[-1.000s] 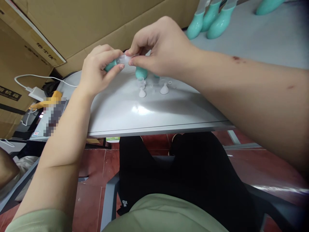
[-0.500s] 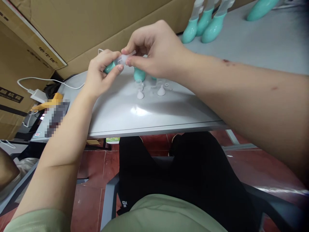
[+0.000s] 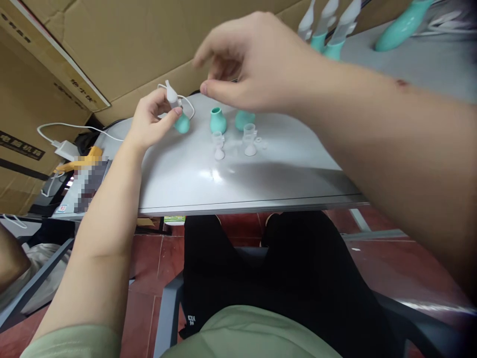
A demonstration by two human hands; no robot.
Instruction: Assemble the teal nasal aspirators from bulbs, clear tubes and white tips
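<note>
In my left hand (image 3: 151, 117) is a nasal aspirator (image 3: 182, 124) with a teal bulb and a clear body topped by a white tip. It stands nearly upright, bulb down, at the tabletop. My right hand (image 3: 242, 64) hangs empty above the table, thumb and fingers apart, slightly blurred. Below it are an open-necked teal bulb (image 3: 218, 121) and a second teal bulb (image 3: 245, 120), partly covered by the hand. In front of them sit small clear cups (image 3: 249, 131) with white cone-shaped tips (image 3: 250, 150) and tiny clear pieces beside them.
Several assembled aspirators (image 3: 337, 37) stand at the back right, partly behind my right arm. Another teal bulb (image 3: 400, 30) lies farther right near white cables. Cardboard (image 3: 130, 44) walls the back. At left are a white charger (image 3: 67, 149) and a yellow object (image 3: 87, 158). Another person's arm (image 3: 11, 263) shows at far left.
My right hand has let go of the aspirator's white tip and moved up and right. My left hand has lowered the aspirator and turned it upright.
</note>
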